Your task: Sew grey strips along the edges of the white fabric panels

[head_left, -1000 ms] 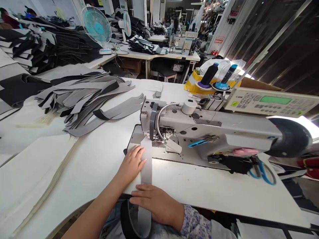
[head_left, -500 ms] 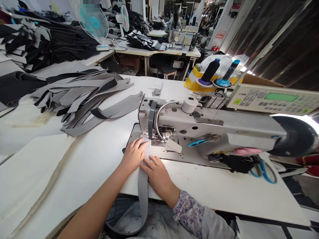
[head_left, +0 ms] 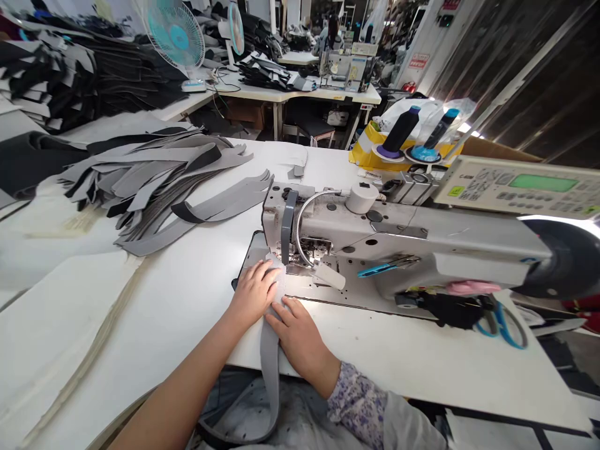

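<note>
Strip of grey fabric, long and narrow (darker along its low loop), reaches the sewing machine and hangs off the table; left hand, fingers slightly spread, presses it; right hand, fingers extended, touches it.

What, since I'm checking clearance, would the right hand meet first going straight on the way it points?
Probably the left hand, just ahead of the right hand along the grey strip; the gap's depth is unclear.
</note>
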The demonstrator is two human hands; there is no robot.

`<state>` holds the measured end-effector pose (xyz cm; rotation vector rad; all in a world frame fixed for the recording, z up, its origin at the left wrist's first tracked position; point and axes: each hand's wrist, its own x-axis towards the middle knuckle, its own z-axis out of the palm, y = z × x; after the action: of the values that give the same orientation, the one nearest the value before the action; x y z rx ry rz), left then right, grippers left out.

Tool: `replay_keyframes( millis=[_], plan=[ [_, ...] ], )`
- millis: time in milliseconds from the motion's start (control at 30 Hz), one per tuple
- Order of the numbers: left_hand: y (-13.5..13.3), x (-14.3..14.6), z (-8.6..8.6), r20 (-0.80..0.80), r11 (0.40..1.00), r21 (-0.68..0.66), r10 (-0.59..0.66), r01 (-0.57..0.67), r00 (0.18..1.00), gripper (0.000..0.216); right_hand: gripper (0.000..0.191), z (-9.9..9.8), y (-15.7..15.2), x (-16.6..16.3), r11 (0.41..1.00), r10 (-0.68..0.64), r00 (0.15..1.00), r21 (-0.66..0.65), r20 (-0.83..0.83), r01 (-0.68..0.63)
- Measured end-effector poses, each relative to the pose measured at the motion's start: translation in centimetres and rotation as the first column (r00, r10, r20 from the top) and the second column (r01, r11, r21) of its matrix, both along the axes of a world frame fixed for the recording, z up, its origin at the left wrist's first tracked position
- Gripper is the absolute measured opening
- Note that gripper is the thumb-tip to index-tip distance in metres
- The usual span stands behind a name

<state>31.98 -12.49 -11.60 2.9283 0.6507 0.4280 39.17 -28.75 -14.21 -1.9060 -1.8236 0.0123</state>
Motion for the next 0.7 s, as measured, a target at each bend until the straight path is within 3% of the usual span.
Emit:
replay_keyframes(
  millis=[367,700],
  plan=[
    [-0.9,-1.4,0.4,-0.020,0.999,-0.016,-0.042,0.042,0.999,0.036,0.038,0.0,-1.2,-1.0,0.998,-0.013,0.999,0.062,0.042,0.011],
    [0.1,-0.4,0.5,-0.060,0.999,0.030,-0.037,0.039,0.997,0.036,0.031,1.1,0.6,-0.2,0.999,0.000,0.999,0.039,0.042,-0.001]
  ],
)
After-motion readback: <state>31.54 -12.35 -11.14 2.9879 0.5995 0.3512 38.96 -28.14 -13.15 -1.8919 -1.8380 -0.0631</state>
